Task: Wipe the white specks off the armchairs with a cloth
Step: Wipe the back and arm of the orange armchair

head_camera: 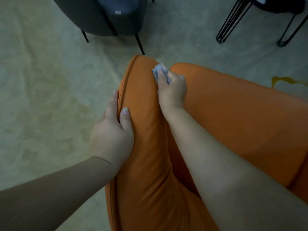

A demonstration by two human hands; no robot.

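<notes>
Orange fabric-upholstered armchair (146, 130) occupies the near centre and right of the scene, seen from above. Its padded arm runs from the near edge toward the far centre, with the seat cushion to its right.

Left hand (111, 130) grips the arm's left edge about midway along: thumb lies on the top face, the other fingers (115, 97) wrap down the outer side. The hand holds nothing else.

Right hand (171, 90) is at the far end of the arm, on its inner right side next to the seat. Its fingers are curled round a crumpled pale grey-white cloth (160, 72), which they press against the orange fabric. Part of the cloth bulges out beyond the fingertips.

No white specks can be made out on the upholstery in this dim light.

Pale carpeted floor (50, 80) surrounds the chair. A dark grey armchair on thin black legs (100, 17) stands at far centre-left. Black wire hairpin legs (233, 22) show at far right.
</notes>
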